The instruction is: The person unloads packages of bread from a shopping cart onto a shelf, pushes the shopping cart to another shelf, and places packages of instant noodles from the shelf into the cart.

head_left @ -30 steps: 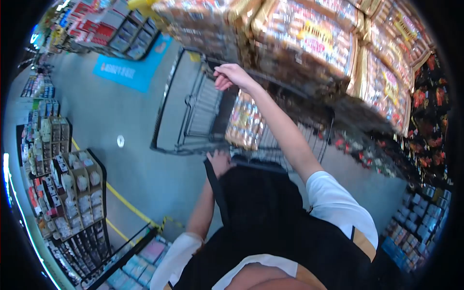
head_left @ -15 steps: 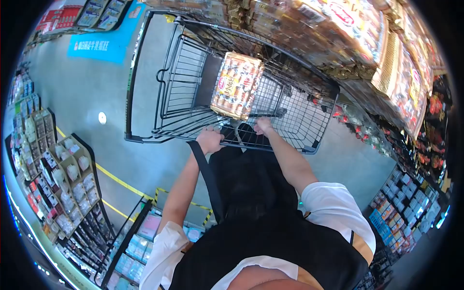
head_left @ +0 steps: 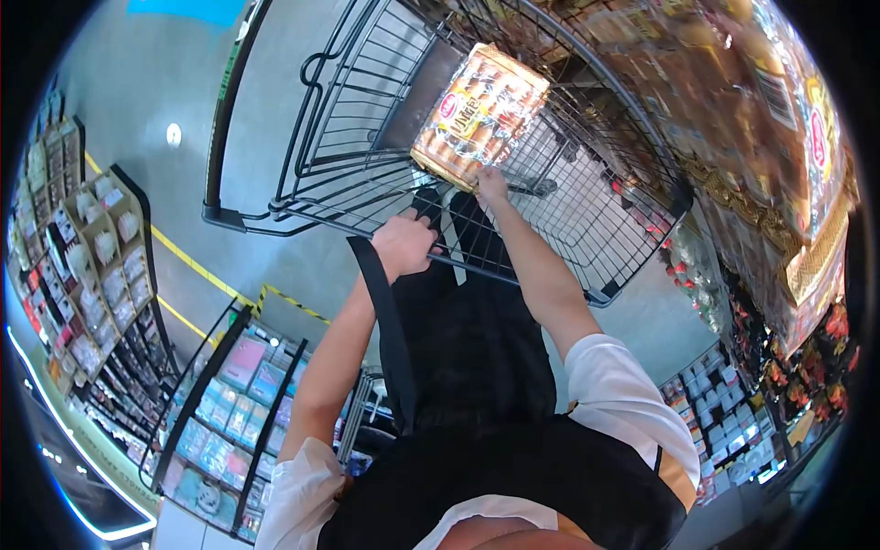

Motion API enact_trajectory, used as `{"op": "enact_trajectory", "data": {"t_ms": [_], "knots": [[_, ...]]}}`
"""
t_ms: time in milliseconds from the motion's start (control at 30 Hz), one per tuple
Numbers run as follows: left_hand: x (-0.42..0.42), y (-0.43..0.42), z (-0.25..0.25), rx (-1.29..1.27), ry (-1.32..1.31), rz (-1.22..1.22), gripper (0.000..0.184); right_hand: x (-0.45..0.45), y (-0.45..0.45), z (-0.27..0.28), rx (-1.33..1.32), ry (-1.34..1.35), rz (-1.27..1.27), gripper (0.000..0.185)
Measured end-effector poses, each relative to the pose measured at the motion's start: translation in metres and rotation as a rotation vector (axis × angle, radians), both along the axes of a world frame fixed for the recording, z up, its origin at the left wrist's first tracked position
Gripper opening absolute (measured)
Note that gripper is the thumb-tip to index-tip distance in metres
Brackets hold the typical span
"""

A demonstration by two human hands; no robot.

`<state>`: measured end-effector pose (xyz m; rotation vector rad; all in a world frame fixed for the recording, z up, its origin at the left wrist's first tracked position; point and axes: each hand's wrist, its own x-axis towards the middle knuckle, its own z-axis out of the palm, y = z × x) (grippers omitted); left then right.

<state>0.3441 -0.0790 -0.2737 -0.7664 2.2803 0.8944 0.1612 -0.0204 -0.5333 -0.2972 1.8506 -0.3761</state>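
A wire shopping cart (head_left: 587, 249) stands in front of my body. Inside it lies a shiny orange-brown package of bread (head_left: 484, 115) with a red and white logo. My left hand (head_left: 405, 244) is closed round the cart's near side rail. My right hand (head_left: 492, 186) reaches over that rail into the basket, its fingers at the lower edge of the package. Those fingertips are partly hidden against the package, so whether they grip it is unclear.
Stacked bread packages (head_left: 733, 119) rise at the right, close to the cart. Shelves with small goods (head_left: 101, 238) stand at the left. A rack of packets (head_left: 229, 394) is at the lower left. Yellow tape (head_left: 192, 264) marks the grey floor.
My right hand has come down from above the cart to the package's lower edge. The cart has turned in view, and the stacked packages now fill more of the right side.
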Motion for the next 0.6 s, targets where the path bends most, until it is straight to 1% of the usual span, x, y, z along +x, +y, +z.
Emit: {"op": "enact_trajectory", "data": {"t_ms": [33, 67, 133, 167, 200, 233, 267, 300, 333, 367, 400, 467, 500, 533, 600], "knots": [[0.001, 0.000, -0.003, -0.005, 0.025, 0.004, 0.026, 0.004, -0.002, -0.004, 0.000, 0.008, -0.045, 0.024], [0.002, 0.000, -0.005, -0.012, 0.050, 0.006, 0.023, 0.005, -0.001, -0.006, 0.000, 0.008, -0.039, 0.024], [0.003, 0.000, -0.003, -0.021, 0.052, 0.011, 0.020, 0.004, -0.005, 0.014, -0.004, -0.097, -0.155, 0.016], [0.003, 0.000, -0.003, -0.027, 0.055, 0.010, 0.018, 0.002, -0.006, 0.012, -0.001, -0.092, -0.145, 0.016], [0.003, 0.002, -0.003, -0.023, 0.059, 0.022, 0.018, -0.001, 0.001, -0.007, -0.154, -0.201, -0.178, 0.014], [0.004, 0.002, -0.004, -0.034, 0.066, 0.017, 0.016, -0.002, 0.001, -0.007, -0.308, -0.312, -0.210, 0.012], [0.005, 0.002, -0.005, -0.046, 0.073, 0.011, 0.015, -0.005, 0.001, -0.006, -0.303, -0.311, -0.201, 0.012], [0.004, 0.001, -0.002, -0.044, 0.074, 0.022, 0.015, -0.004, -0.009, 0.014, -0.358, -0.355, -0.291, 0.013], [0.004, 0.001, -0.003, -0.042, 0.074, 0.029, 0.015, -0.001, -0.012, 0.020, -0.414, -0.399, -0.382, 0.014], [0.005, 0.002, -0.004, -0.058, 0.086, 0.025, 0.016, 0.004, -0.018, 0.025, -0.389, -0.277, -0.478, 0.019], [0.006, 0.003, -0.004, -0.073, 0.097, 0.017, 0.016, 0.007, -0.024, 0.032, -0.384, -0.279, -0.475, 0.019], [0.006, 0.002, -0.005, -0.074, 0.095, 0.012, 0.016, 0.012, -0.046, 0.047, -0.385, -0.248, -0.813, 0.024], [0.006, 0.003, -0.005, -0.074, 0.096, 0.005, 0.017, 0.009, -0.050, 0.044, -0.304, -0.280, -0.755, 0.044], [0.006, 0.004, -0.005, -0.075, 0.090, 0.011, 0.017, 0.011, -0.054, 0.040, -0.302, -0.286, -0.750, 0.044], [0.005, 0.003, -0.004, -0.072, 0.090, 0.015, 0.017, 0.012, -0.066, 0.034, -0.333, -0.151, -0.555, 0.073]]}}
